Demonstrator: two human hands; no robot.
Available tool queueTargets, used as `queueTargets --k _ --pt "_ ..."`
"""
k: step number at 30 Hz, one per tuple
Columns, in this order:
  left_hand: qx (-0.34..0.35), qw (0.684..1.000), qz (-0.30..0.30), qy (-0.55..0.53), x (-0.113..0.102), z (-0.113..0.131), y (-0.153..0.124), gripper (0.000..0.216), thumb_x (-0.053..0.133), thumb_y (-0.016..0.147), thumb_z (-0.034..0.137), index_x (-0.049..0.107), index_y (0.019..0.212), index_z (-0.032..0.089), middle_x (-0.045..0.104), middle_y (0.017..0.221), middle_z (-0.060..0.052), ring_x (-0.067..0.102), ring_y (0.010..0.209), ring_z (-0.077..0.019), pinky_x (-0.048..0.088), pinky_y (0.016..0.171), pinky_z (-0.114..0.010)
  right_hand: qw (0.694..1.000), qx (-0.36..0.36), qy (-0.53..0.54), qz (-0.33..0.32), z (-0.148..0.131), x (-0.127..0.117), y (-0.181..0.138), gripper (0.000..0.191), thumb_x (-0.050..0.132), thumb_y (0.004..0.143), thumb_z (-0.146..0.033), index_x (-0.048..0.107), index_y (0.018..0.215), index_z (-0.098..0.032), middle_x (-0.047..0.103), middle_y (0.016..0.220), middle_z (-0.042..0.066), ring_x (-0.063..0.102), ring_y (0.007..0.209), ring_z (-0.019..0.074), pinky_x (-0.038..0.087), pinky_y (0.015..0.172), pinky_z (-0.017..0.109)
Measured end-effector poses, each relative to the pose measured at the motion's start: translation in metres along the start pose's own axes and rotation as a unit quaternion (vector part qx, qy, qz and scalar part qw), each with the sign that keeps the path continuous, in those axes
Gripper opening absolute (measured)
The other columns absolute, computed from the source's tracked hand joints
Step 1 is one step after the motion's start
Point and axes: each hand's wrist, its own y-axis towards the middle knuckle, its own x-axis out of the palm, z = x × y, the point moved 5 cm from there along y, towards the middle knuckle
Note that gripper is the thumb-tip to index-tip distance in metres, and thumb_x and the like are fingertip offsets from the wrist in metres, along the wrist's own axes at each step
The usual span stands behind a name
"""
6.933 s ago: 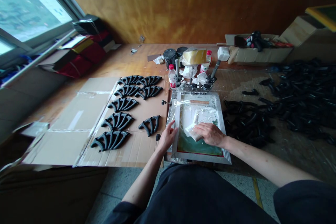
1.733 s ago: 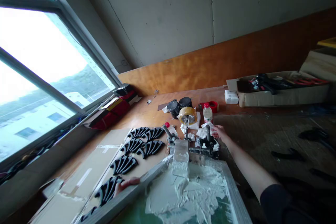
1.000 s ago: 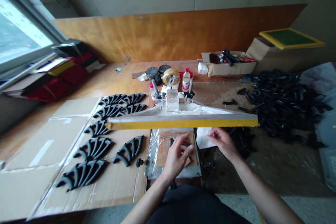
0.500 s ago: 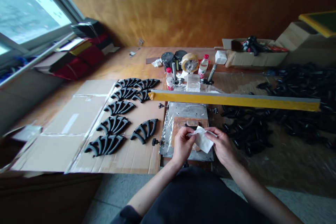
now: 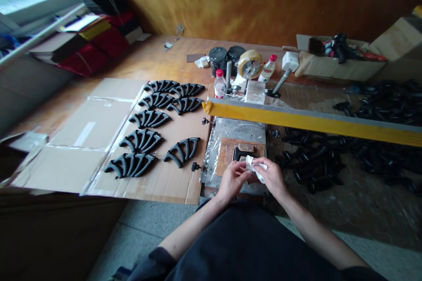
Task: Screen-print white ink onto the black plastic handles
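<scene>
My left hand [image 5: 232, 178] and my right hand [image 5: 272, 177] are together over the near end of the foil-covered printing base [image 5: 227, 134], both closed on a crumpled white tissue [image 5: 253, 166]. Just beyond the tissue a black plastic part [image 5: 240, 153] sits on the brown jig plate [image 5: 228, 155]. The yellow-edged screen frame [image 5: 313, 121] is tilted up above the base, running off to the right.
Black curved parts [image 5: 150, 118] lie in rows on flattened cardboard [image 5: 95, 136] at left. A heap of black parts [image 5: 379, 109] spreads at right. Ink cans [image 5: 218, 57], a tape roll [image 5: 249, 64], bottles [image 5: 219, 84] and a cardboard box [image 5: 336, 68] stand behind.
The screen frame was lifted off the base. My right hand fetched a tissue from the back; both hands now bunch it smaller over the jig. The view has tipped downward.
</scene>
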Motion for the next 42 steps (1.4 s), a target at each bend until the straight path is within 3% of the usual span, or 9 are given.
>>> queueTargets --k 4,7,11,14,18,23,27,36,42 --pt "0.040 0.973 0.098 0.205 -0.030 -0.009 0.009 0.024 0.059 0.085 0.030 0.065 0.107 0.021 0.061 0.100 -0.005 0.059 0.085 -0.0151 0.049 0.077 -0.028 0.971 -0.167 -0.171 0.003 -0.020 0.008 0.024 0.016 0.054 0.087 -0.023 0.068 0.095 -0.023 0.070 0.097 0.006 0.062 0.094 0.0225 0.047 0.087 0.036" --pt "0.048 0.943 0.118 0.308 -0.038 -0.016 0.017 0.019 0.063 0.083 0.028 0.065 0.102 0.022 0.063 0.100 -0.003 0.059 0.089 -0.0165 0.048 0.081 -0.030 0.918 -0.255 -0.290 -0.086 -0.026 0.035 0.036 0.018 0.051 0.089 -0.015 0.068 0.091 -0.022 0.067 0.092 0.007 0.058 0.095 0.0227 0.045 0.088 0.034" --pt "0.043 0.927 0.125 0.351 -0.036 -0.021 0.023 0.016 0.066 0.083 0.031 0.065 0.096 0.023 0.064 0.097 -0.002 0.060 0.090 -0.0162 0.046 0.078 -0.028 0.864 -0.275 -0.405 -0.116 -0.024 0.054 0.051 0.021 0.048 0.091 -0.012 0.067 0.088 -0.019 0.063 0.088 0.008 0.055 0.093 0.0223 0.043 0.083 0.031" --pt "0.040 0.926 0.129 0.352 -0.035 -0.021 0.023 0.016 0.066 0.083 0.035 0.066 0.094 0.023 0.065 0.095 -0.001 0.060 0.091 -0.0160 0.045 0.076 -0.027 0.863 -0.262 -0.424 -0.084 -0.023 0.050 0.056 0.021 0.047 0.090 -0.010 0.066 0.086 -0.018 0.063 0.089 0.009 0.055 0.091 0.0220 0.041 0.081 0.031" --pt "0.035 0.924 0.125 0.359 -0.035 -0.022 0.023 0.013 0.065 0.084 0.031 0.067 0.095 0.024 0.065 0.096 -0.001 0.060 0.091 -0.0160 0.044 0.076 -0.027 0.854 -0.301 -0.388 -0.172 -0.022 0.055 0.049 0.023 0.049 0.090 -0.010 0.069 0.083 -0.020 0.064 0.085 0.006 0.055 0.089 0.0207 0.041 0.080 0.030" --pt "0.033 0.928 0.127 0.349 -0.036 -0.024 0.024 0.018 0.066 0.083 0.036 0.068 0.096 0.023 0.066 0.096 -0.002 0.060 0.089 -0.0158 0.044 0.077 -0.027 0.866 -0.272 -0.403 -0.112 -0.023 0.051 0.054 0.021 0.051 0.090 -0.012 0.069 0.082 -0.020 0.065 0.086 0.006 0.056 0.090 0.0208 0.041 0.079 0.030" --pt "0.030 0.927 0.126 0.352 -0.036 -0.025 0.024 0.015 0.066 0.084 0.033 0.068 0.095 0.024 0.066 0.095 -0.001 0.060 0.089 -0.0155 0.044 0.077 -0.026 0.855 -0.283 -0.400 -0.173 -0.023 0.062 0.053 0.022 0.052 0.090 -0.014 0.071 0.081 -0.022 0.065 0.084 0.004 0.057 0.089 0.0195 0.041 0.076 0.028" --pt "0.030 0.930 0.129 0.344 -0.037 -0.022 0.024 0.014 0.067 0.082 0.034 0.068 0.090 0.022 0.065 0.091 -0.002 0.060 0.086 -0.0155 0.044 0.076 -0.027 0.854 -0.272 -0.412 -0.163 -0.030 0.070 0.059 0.022 0.052 0.089 -0.018 0.071 0.081 -0.023 0.066 0.084 0.004 0.059 0.087 0.0187 0.042 0.074 0.027" --pt "0.024 0.931 0.118 0.343 -0.037 -0.021 0.024 0.016 0.065 0.084 0.038 0.067 0.090 0.023 0.065 0.092 -0.001 0.060 0.087 -0.0154 0.044 0.074 -0.026 0.962 -0.119 -0.245 -0.031 -0.019 0.010 0.097 0.013 0.058 0.087 -0.021 0.071 0.088 -0.022 0.068 0.096 0.006 0.062 0.091 0.0229 0.047 0.082 0.035"
